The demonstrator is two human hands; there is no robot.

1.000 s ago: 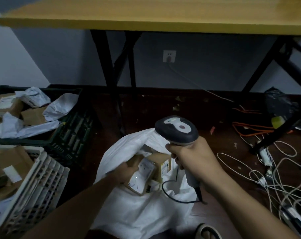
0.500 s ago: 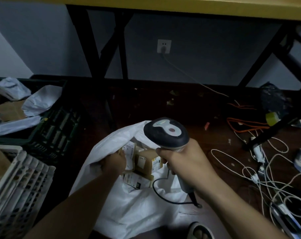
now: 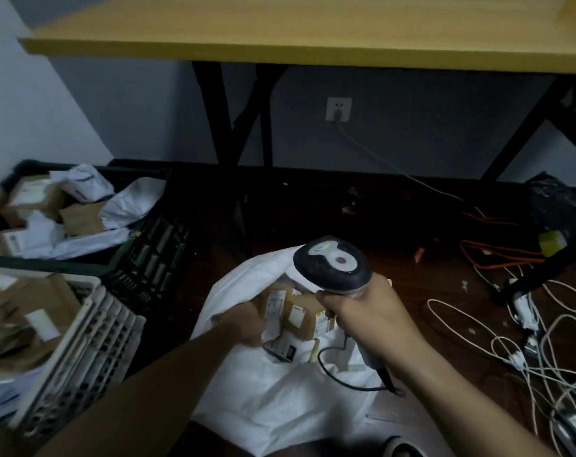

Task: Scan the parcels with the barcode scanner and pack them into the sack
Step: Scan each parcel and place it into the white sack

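On a dark wood floor under a yellow-topped table (image 3: 313, 31), the white sack (image 3: 280, 400) lies open with boxed parcels (image 3: 304, 316) inside. The right hand (image 3: 369, 316) grips the barcode scanner (image 3: 333, 267); the left hand (image 3: 243, 324) reaches into the sack (its fingers hidden). Cables (image 3: 524, 341) sprawl at right.

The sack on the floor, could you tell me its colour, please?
White, seen in the head view: the sack.

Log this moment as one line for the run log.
left hand: inside sack mouth at the parcels, grip unclear | right hand: grips barcode scanner above sack | crates at left hold more parcels
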